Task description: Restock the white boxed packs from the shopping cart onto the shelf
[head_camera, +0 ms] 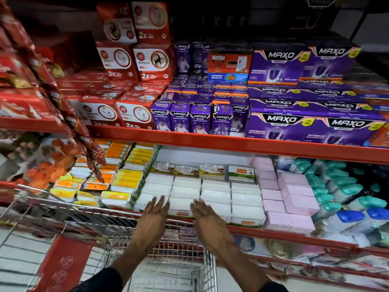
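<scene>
Rows of white boxed packs (214, 193) fill the middle of the red-edged shelf (273, 234), stacked several deep. My left hand (152, 222) and my right hand (208, 224) reach over the wire shopping cart (117, 216) toward the front packs. Both palms face each other with fingers straight and apart, a front white pack (182, 204) showing between them. Neither hand holds anything. The fingertips are at the front edge of the stack; touching or not is unclear. The cart's basket below my forearms looks bare where visible.
Yellow and orange packs (124, 182) lie left of the white ones, pink boxes (292, 199) to the right, then teal and blue capped bottles (345, 199). Purple MAXO boxes (311, 123) and red boxes (134, 110) fill the shelf above. Red sachet strips (84, 140) hang at left.
</scene>
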The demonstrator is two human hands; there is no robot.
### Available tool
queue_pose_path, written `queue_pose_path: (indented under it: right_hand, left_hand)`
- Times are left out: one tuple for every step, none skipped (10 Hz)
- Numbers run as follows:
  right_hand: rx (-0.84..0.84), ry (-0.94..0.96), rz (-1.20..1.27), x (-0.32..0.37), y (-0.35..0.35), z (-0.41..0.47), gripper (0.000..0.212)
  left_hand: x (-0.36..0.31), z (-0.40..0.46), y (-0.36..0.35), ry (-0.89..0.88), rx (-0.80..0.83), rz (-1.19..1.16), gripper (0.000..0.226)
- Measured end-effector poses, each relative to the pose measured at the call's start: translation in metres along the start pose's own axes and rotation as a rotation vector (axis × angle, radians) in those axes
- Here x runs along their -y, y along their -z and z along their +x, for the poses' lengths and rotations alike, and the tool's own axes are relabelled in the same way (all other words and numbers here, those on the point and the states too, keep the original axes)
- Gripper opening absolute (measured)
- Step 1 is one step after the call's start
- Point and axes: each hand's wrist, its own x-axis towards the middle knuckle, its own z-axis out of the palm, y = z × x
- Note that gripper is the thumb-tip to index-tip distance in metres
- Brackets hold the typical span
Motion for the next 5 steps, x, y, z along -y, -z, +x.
queue_pose_path:
  right_hand:
    - [0.030,0.049,-0.050,0.021,-0.005,0.013,0.065]
    - [0.066,0.016,-0.081,0.035,-0.016,0.024,0.066]
    - [0.118,-0.048,-0.094,0.041,-0.020,0.029,0.069]
    - [0.115,-0.070,-0.111,0.045,-0.019,0.030,0.072]
    - [0.129,-0.073,-0.101,0.050,-0.007,0.031,0.071]
  left_hand:
    - [0.016,-0.004,0.001,0.021,0.033,0.018,0.065]
    - [0.024,-0.007,0.002,0.014,0.035,-0.002,0.070]
    - [0.028,-0.006,0.005,-0.009,0.045,-0.026,0.066]
    - [0.032,-0.004,0.005,-0.029,0.064,-0.006,0.064]
    - [0.030,-0.009,0.012,-0.037,0.000,-0.018,0.053]
